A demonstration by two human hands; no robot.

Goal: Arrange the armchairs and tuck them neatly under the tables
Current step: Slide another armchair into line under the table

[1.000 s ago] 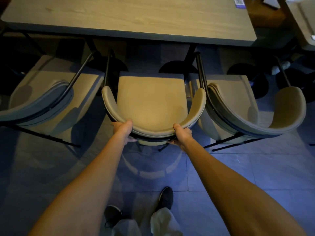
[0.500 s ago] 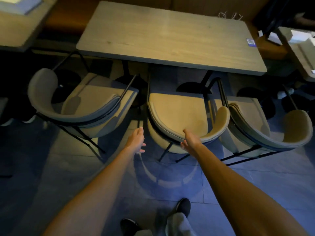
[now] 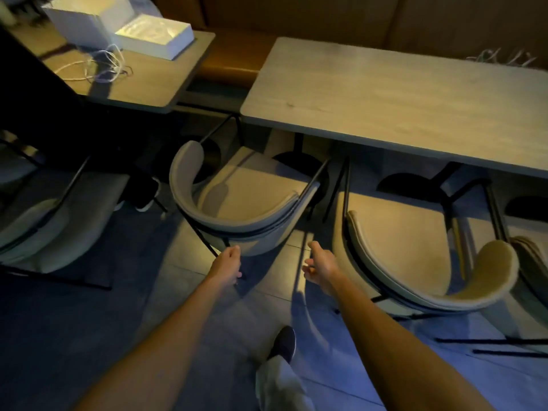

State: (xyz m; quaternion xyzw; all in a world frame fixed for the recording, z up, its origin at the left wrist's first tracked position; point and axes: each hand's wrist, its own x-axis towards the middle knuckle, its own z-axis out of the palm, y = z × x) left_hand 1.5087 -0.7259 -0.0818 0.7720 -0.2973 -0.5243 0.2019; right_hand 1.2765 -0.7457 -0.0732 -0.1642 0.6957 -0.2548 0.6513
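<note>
Head view: both arms reach forward toward an angled armchair (image 3: pixel 237 200) that sits at about 11 o'clock from the hands, near the left end of the long table (image 3: pixel 400 96). The left hand (image 3: pixel 226 264) hangs just below the chair's curved back, fingers loosely curled and closed on nothing; whether it brushes the black frame cannot be told. The right hand (image 3: pixel 321 264) is at 3 o'clock of the left one, fingers relaxed and apart, empty, in the gap between this chair and the second armchair (image 3: pixel 415 247). The second armchair, at 2 o'clock, faces the table squarely with its seat front about at the table edge. The angled chair is turned, its open side toward 1 o'clock, and its seat lies largely outside the table edge. To do the step well, each hand should probably take the backrest at matching points left and right of centre, rotate the chair until its back runs parallel to the table edge, then push straight toward 12 o'clock. A likely hazard is the chair's right arm rail (image 3: pixel 317 176) catching the neighbour's frame, so square it before sliding. A smaller table (image 3: pixel 166 84) at 10 o'clock carries boxes (image 3: pixel 154 37) and a cord (image 3: pixel 98 66).
</note>
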